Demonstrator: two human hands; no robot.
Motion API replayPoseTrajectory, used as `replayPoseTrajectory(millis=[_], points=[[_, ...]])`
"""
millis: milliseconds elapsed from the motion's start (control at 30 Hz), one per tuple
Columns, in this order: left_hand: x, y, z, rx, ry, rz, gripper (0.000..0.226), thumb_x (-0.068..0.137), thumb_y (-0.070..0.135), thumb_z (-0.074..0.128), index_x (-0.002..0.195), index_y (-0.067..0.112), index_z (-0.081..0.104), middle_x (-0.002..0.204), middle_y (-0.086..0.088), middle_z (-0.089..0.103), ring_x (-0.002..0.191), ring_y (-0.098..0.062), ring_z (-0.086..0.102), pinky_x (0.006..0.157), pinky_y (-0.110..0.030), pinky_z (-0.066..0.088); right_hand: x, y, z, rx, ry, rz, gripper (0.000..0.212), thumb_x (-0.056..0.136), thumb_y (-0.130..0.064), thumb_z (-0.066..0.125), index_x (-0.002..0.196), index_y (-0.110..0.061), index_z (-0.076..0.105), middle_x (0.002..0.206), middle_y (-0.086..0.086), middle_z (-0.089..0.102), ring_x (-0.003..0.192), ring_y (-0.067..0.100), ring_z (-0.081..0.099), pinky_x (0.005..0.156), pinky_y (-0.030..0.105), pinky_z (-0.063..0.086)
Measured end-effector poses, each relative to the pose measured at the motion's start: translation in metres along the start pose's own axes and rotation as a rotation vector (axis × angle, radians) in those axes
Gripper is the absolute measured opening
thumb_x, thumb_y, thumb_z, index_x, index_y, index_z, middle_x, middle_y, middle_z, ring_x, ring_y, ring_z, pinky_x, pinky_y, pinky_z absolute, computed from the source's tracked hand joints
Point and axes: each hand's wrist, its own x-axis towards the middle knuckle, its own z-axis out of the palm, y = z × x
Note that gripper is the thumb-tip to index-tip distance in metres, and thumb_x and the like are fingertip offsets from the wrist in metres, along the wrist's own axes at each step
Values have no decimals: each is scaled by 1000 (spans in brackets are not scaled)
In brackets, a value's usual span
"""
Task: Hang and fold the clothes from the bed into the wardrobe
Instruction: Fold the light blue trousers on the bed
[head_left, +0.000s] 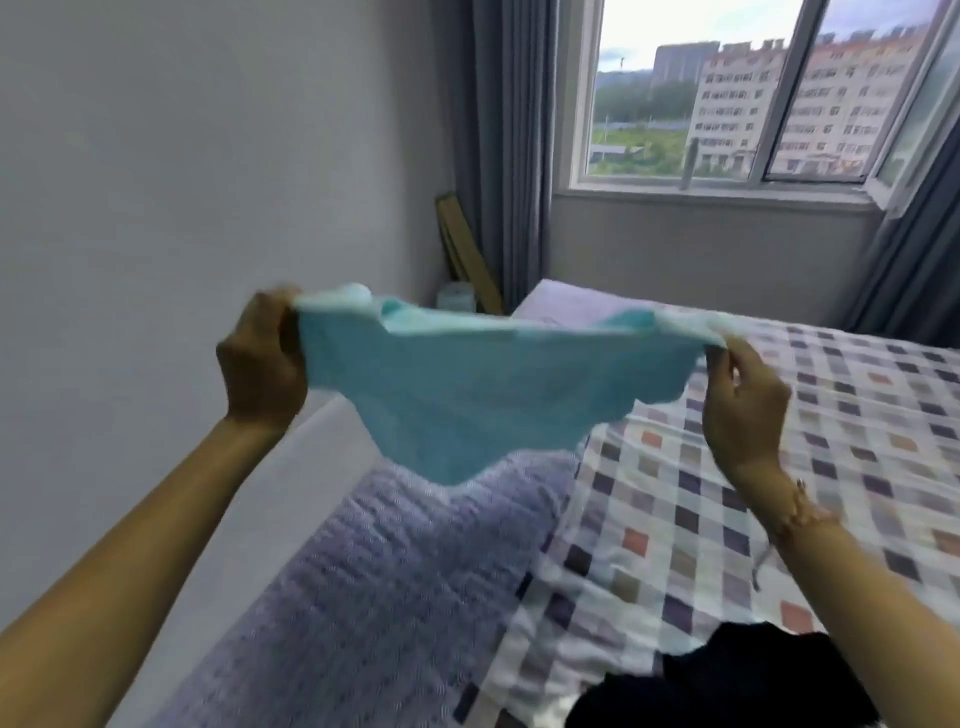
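Two hands, head view: left hand (265, 358) grips one top corner of a small pale turquoise knitted garment (467, 384), and right hand (743, 410) pinches the opposite corner. The garment is stretched wide between them, in the air above the bed (779, 493) with its white, purple and orange checked sheet. One lilac woven blanket (374, 597) lies below the garment, along the bed's left side. One black bundled garment (727, 680) lies on the sheet, at the lower edge.
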Motion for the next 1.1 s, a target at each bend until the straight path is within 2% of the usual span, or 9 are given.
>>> replayPoseTrajectory(millis=[133,233,333,467,633,700,800,967,1100], points=[[-146,9,-53,48,-529,272,26,102,26,27,101,14,50,89,-2,54,48,-28,62,37,-31,48,-154,64,-47,-96,-381,139,56,97,-43,36,104,4,66,90,21,67,75,25,61,63,26,36],[-249,17,-79,87,-1019,34,12,96,20,49,106,23,54,94,9,62,72,-13,64,59,-29,56,-245,113,-70,-253,-663,232,18,86,-4,62,102,-1,69,97,19,69,85,33,68,70,17,37],[-349,27,-88,170,-1592,-208,59,51,9,86,93,20,46,78,2,62,59,-13,63,41,-23,48,-316,145,-88,-396,-1078,267,22,87,-7,59,105,-14,69,107,10,68,96,30,65,77,24,46],[-441,61,-106,376,-2049,-291,26,94,18,42,113,7,55,120,-13,57,107,-27,57,86,-34,44,-367,161,-95,-557,-1598,399,23,89,-25,45,106,-25,60,119,3,62,107,23,59,84,29,46],[-477,51,-97,374,-1830,-859,24,96,31,41,92,12,54,114,-13,60,104,-27,57,83,-31,43,-355,157,-65,-660,-1487,433,27,94,-20,39,115,-20,57,116,5,62,105,23,59,81,28,45],[-486,33,-85,391,-1665,-967,29,95,33,47,104,9,58,116,-13,61,106,-28,56,86,-33,44,-353,147,-31,-600,-1447,460,28,98,-22,38,119,-20,56,117,7,62,107,24,58,83,29,44],[-497,13,-57,422,-1509,-993,50,93,43,48,134,14,42,135,-8,45,123,-27,46,98,-36,39,-367,129,34,-356,-1448,472,23,97,-17,43,111,-12,61,104,7,67,96,22,62,80,27,45],[-526,8,-17,531,-1444,-849,87,83,60,53,148,19,13,156,-11,2,142,-29,14,113,-39,16,-416,107,147,-20,-1452,715,22,93,-9,49,111,-14,59,86,0,63,93,24,64,82,30,47],[-563,2,-19,488,-1238,-781,73,60,42,83,113,-1,56,130,-24,50,114,-39,54,92,-49,45,-448,99,234,-16,-1432,595,52,90,-11,55,139,-12,38,127,14,47,117,26,49,94,23,33]])
